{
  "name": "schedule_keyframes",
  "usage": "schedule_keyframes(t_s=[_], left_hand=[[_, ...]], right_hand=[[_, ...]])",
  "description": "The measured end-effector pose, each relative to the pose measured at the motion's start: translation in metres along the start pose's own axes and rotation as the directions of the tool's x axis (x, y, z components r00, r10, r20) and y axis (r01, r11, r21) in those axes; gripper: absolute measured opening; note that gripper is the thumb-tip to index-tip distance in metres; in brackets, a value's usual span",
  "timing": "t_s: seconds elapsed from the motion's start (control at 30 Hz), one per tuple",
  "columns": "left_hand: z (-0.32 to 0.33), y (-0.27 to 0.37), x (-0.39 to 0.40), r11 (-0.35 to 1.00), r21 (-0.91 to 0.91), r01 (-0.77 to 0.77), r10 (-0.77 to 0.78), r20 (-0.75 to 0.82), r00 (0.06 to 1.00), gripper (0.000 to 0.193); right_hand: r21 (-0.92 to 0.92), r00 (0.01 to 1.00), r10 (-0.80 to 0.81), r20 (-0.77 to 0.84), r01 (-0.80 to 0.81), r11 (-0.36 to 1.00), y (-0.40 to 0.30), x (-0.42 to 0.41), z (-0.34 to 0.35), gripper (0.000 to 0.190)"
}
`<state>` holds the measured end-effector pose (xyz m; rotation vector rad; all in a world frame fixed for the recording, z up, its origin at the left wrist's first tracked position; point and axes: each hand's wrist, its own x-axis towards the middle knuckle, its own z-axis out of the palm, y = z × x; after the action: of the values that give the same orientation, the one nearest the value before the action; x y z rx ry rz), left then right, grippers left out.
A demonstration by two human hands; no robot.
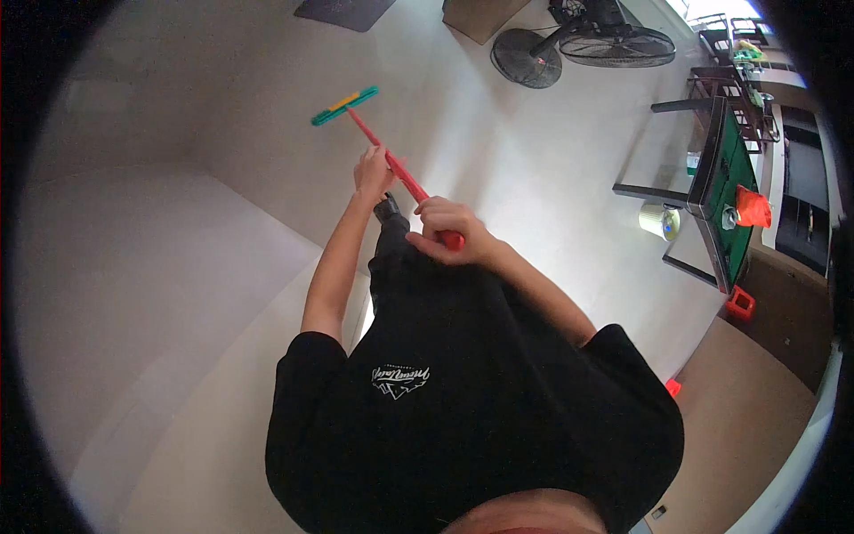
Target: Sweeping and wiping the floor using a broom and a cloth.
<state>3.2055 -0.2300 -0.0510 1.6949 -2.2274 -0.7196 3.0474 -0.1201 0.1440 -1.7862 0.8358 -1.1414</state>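
Observation:
A push broom (345,105) with green bristles, a yellow strip and a red handle reaches away from me, its head over the pale floor. My left hand (375,172) grips the handle partway down. Nearer to my body, my right hand (454,230) is wrapped around the handle by its top end, and the red end cap pokes out of the fist. Behind my left hand, one dark shoe (386,208) shows below my dark trouser leg. The other foot is hidden.
A wall (167,247) runs along my left. Ahead are a dark mat (345,12), a brown box (484,17) and a black fan (617,47) on a round base. To the right stands a green-topped table (736,193) bearing a red bag (754,207), beside a pale wastebasket (659,221).

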Motion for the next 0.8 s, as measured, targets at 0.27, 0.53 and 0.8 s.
schedule_keyframes(t_s=[0.27,0.53,0.8], left_hand=[[0.01,-0.092,0.006,0.974,-0.185,0.13,-0.113,0.096,0.989,0.052],[-0.059,-0.06,0.04,0.988,-0.148,0.044,0.01,0.348,0.937,0.047],[-0.091,-0.002,0.015,0.895,-0.085,-0.439,0.388,0.634,0.669,0.05]], right_hand=[[0.014,0.979,-0.063,0.193,0.061,0.998,0.045,0.052,0.056,0.031],[-0.031,0.975,0.201,-0.098,-0.205,0.978,-0.019,0.087,0.044,0.035],[-0.106,0.912,0.282,-0.298,-0.325,0.94,-0.158,0.088,0.072,0.037]])
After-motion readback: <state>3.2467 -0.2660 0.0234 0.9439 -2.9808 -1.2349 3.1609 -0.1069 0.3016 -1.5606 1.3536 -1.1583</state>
